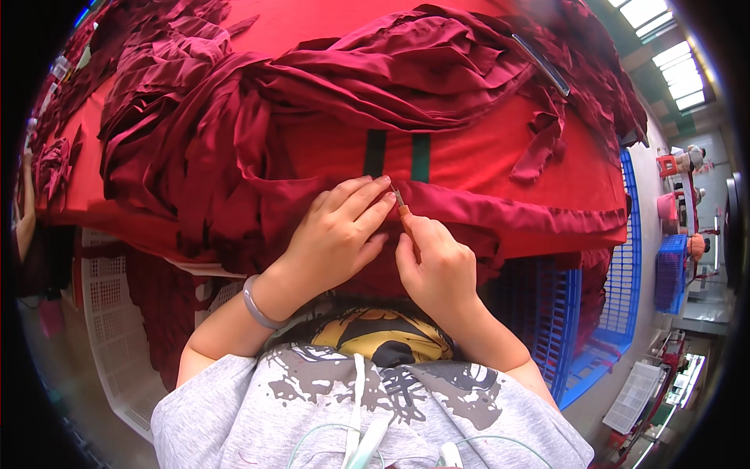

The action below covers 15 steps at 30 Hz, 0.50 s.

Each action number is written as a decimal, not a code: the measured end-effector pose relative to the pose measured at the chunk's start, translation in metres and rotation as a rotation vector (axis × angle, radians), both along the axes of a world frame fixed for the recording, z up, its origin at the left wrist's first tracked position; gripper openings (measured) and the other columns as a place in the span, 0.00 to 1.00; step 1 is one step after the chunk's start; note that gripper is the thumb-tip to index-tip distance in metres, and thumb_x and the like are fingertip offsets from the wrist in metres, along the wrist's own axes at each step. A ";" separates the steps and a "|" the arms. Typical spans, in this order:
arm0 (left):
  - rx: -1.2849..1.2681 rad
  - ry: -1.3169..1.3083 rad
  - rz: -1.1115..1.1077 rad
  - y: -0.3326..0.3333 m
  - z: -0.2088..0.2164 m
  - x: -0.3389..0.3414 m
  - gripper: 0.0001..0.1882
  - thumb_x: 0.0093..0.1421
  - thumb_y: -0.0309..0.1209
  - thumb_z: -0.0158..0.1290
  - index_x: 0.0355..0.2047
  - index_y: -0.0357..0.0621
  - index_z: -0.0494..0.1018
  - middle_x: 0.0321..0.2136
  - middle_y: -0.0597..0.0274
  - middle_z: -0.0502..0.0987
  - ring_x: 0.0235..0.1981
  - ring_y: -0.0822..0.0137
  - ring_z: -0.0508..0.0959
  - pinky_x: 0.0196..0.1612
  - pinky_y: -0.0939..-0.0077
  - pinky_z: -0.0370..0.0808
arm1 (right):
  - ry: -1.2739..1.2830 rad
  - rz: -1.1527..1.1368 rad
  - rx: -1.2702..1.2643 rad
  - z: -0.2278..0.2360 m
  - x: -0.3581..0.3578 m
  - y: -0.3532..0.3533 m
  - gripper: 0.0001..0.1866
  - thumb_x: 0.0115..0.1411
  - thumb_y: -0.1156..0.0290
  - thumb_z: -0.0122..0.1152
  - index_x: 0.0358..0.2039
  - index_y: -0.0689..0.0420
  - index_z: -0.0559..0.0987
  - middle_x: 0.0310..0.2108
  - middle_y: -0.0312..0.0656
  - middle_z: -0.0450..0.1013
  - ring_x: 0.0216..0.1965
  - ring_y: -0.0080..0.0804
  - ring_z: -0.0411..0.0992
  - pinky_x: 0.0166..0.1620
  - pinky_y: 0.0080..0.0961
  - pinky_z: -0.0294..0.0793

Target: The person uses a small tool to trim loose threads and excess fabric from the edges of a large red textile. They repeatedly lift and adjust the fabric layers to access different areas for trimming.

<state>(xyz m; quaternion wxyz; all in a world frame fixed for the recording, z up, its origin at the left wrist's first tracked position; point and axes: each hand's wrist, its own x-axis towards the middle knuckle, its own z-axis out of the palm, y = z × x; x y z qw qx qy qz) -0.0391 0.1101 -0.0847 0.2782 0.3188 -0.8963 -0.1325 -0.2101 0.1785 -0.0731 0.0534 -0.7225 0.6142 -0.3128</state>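
Observation:
A long dark-red fabric strip [500, 209] runs along the near edge of the red-covered table [484, 160]. My left hand [332, 227] rests on this strip with its fingers stretched out toward the right and close together, the fingertips pressing the cloth. My right hand [441, 262] is closed around a small tool [403, 208] with an orange-brown handle and a thin metal tip. That tip points away from me and meets the strip just right of my left fingertips. Whether the tip has entered the cloth is too small to tell.
Heaped dark-red fabric [375, 74] covers the table's far side, with a dark flat bar [541, 64] on it. Two dark green bands [420, 156] cross the cover. Below stand a white basket [109, 313] at left and a blue basket [558, 328] at right. Someone's arm [28, 211] shows far left.

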 end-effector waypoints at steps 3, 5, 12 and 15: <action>-0.005 -0.011 0.013 0.001 -0.001 -0.002 0.26 0.50 0.30 0.61 0.52 0.41 0.74 0.57 0.58 0.71 0.57 0.56 0.70 0.58 0.61 0.69 | -0.016 -0.008 -0.019 -0.004 0.002 0.000 0.13 0.55 0.76 0.60 0.42 0.62 0.77 0.24 0.42 0.72 0.18 0.38 0.74 0.20 0.32 0.73; -0.015 -0.022 0.016 0.002 -0.003 -0.003 0.26 0.50 0.30 0.61 0.52 0.42 0.74 0.58 0.58 0.71 0.57 0.56 0.70 0.58 0.61 0.69 | -0.025 -0.015 -0.028 -0.004 0.000 0.002 0.13 0.55 0.75 0.60 0.42 0.62 0.77 0.25 0.42 0.72 0.18 0.38 0.74 0.20 0.32 0.73; -0.054 -0.065 0.045 0.004 -0.002 -0.004 0.25 0.50 0.31 0.60 0.51 0.43 0.74 0.58 0.59 0.71 0.57 0.57 0.70 0.56 0.62 0.69 | 0.011 -0.008 -0.007 0.004 -0.004 0.002 0.13 0.55 0.75 0.60 0.43 0.61 0.78 0.24 0.41 0.72 0.18 0.37 0.74 0.21 0.31 0.73; -0.079 -0.072 0.056 0.004 -0.002 -0.006 0.24 0.50 0.31 0.60 0.50 0.43 0.75 0.57 0.59 0.71 0.56 0.57 0.70 0.56 0.62 0.69 | 0.034 -0.014 0.014 0.007 -0.003 0.003 0.13 0.55 0.75 0.60 0.43 0.61 0.78 0.24 0.41 0.71 0.18 0.37 0.74 0.21 0.31 0.73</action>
